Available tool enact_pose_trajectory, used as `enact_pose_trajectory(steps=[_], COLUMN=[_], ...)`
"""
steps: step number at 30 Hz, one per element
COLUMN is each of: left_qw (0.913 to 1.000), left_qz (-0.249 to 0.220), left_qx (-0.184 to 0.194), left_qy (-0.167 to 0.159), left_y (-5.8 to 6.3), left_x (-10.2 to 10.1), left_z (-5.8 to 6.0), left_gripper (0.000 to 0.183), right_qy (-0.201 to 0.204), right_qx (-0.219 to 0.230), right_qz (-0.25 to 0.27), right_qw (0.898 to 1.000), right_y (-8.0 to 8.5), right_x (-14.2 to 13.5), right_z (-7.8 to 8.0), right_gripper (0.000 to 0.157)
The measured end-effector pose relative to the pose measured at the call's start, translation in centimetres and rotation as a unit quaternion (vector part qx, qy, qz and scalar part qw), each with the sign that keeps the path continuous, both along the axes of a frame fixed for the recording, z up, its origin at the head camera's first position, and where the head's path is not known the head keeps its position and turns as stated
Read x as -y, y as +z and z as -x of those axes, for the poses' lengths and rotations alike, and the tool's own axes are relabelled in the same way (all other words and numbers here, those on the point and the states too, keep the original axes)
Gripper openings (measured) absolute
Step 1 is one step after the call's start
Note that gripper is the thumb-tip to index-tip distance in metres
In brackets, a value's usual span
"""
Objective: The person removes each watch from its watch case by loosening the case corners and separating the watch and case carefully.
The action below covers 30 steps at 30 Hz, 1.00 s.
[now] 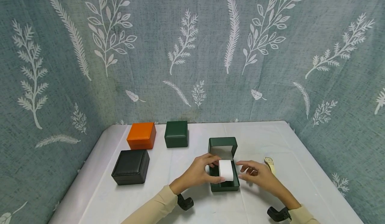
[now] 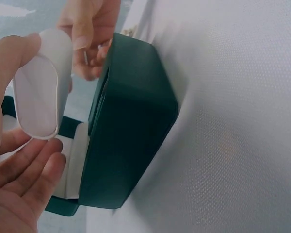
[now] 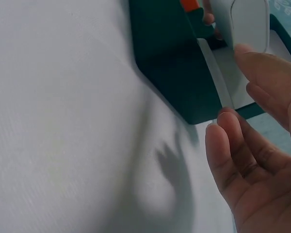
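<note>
An open green watch box (image 1: 224,188) stands in front of me, its raised lid (image 1: 222,141) at the far side. My left hand (image 1: 197,171) pinches a white watch cushion (image 1: 226,170) over the box between thumb and fingers. The left wrist view shows the cushion (image 2: 36,97) end-on, clear above the box wall (image 2: 131,111). At the right side of the box is my right hand (image 1: 261,176), fingers loosely bent and holding nothing. In the right wrist view its fingertips (image 3: 218,141) are close beside the box, and one finger overlaps the cushion (image 3: 250,24).
A pale gold watch (image 1: 269,164) lies on the white table just beyond my right hand. To the left stand three closed boxes: orange (image 1: 141,133), green (image 1: 176,134) and black (image 1: 130,167). A leaf-patterned curtain (image 1: 207,50) surrounds the back and sides.
</note>
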<state>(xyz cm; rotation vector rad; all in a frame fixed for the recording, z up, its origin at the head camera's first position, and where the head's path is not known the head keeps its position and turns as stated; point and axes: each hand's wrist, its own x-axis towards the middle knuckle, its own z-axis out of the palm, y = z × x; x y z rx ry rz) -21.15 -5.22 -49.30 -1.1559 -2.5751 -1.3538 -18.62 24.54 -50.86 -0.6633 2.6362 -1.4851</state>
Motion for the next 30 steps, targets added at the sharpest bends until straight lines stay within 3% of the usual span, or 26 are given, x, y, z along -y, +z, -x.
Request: enact_pose_trajectory(steps=[17,30], left_qw=[0.9999,0.9997], left_qz=[-0.004,0.004], left_qx=[-0.011,-0.015], left_qy=[0.000,0.017], left_y=[-0.1,-0.3], left_x=[0.0,0.0], left_z=[0.1,0.1], left_gripper=[0.067,0.066], right_qy=[0.010,0.017], right_qx=[0.049,0.035], right_qz=[-0.025,-0.024], right_qw=[0.998,0.999], right_y=[-0.7,-1.1], right_x=[0.7,1.0], right_z=[0.0,0.0], right_gripper=[0.050,0.050])
